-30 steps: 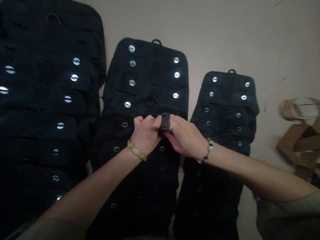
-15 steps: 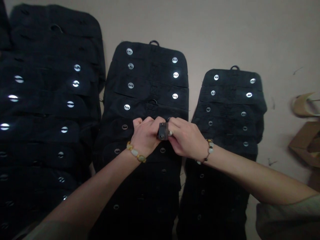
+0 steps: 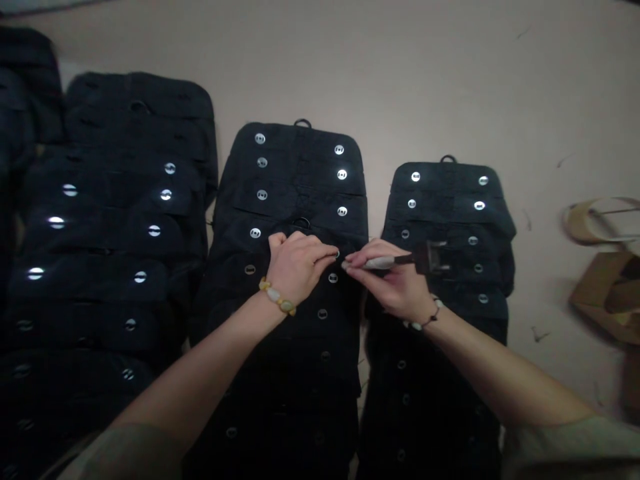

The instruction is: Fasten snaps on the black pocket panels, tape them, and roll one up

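Left hand (image 3: 296, 267): fingers met metal disc (image 3: 337, 254), grip unclear; steadiness seemed wise.
Right hand (image 3: 400, 287): fingers grasped pronged tool (image 3: 423, 259), head towards three o'clock.

The right hand (image 3: 395, 283) now stands apart from the left hand (image 3: 297, 267), its tool (image 3: 421, 259) turned head rightward; a small shiny piece (image 3: 337, 253) is exposed.

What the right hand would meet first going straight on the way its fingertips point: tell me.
The fingertips of the left hand, just ahead of the right hand, most likely; if they differ in height, it might pass over or under them.
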`<action>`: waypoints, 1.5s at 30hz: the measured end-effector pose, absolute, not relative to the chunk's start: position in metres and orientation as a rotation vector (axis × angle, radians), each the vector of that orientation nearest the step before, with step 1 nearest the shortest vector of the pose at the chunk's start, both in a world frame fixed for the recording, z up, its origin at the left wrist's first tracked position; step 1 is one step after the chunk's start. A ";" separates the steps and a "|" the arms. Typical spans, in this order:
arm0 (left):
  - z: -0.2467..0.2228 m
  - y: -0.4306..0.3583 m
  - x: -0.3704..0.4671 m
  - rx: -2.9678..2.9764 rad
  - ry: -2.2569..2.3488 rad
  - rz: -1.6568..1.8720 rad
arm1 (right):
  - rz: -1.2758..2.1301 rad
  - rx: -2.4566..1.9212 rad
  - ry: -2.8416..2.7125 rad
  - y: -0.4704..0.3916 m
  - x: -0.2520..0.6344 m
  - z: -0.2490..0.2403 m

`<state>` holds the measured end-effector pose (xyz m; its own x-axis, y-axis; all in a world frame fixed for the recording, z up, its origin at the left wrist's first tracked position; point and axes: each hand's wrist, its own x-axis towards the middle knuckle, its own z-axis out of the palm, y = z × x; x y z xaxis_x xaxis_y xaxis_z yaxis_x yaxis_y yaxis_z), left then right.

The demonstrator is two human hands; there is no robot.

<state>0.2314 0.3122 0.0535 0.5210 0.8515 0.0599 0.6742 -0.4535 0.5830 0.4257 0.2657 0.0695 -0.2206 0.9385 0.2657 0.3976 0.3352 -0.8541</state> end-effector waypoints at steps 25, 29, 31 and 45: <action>0.047 0.325 0.231 2.157 1.273 0.417 | 0.586 -1.345 -2.230 0.300 0.417 0.066; 0.047 0.325 0.230 2.187 1.269 0.358 | 0.705 -1.432 -2.281 0.306 0.409 0.080; 0.046 0.325 0.229 2.225 1.274 0.319 | 0.702 -1.500 -2.353 0.307 0.403 0.086; 0.043 0.325 0.230 2.237 1.252 0.365 | 0.340 -1.469 -2.407 0.291 0.400 0.064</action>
<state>0.2304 0.3254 0.0428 0.5305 0.8472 -0.0282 0.6995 -0.4187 0.5791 0.4000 0.2913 0.0636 -0.4320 0.8924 0.1306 0.8212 0.4491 -0.3520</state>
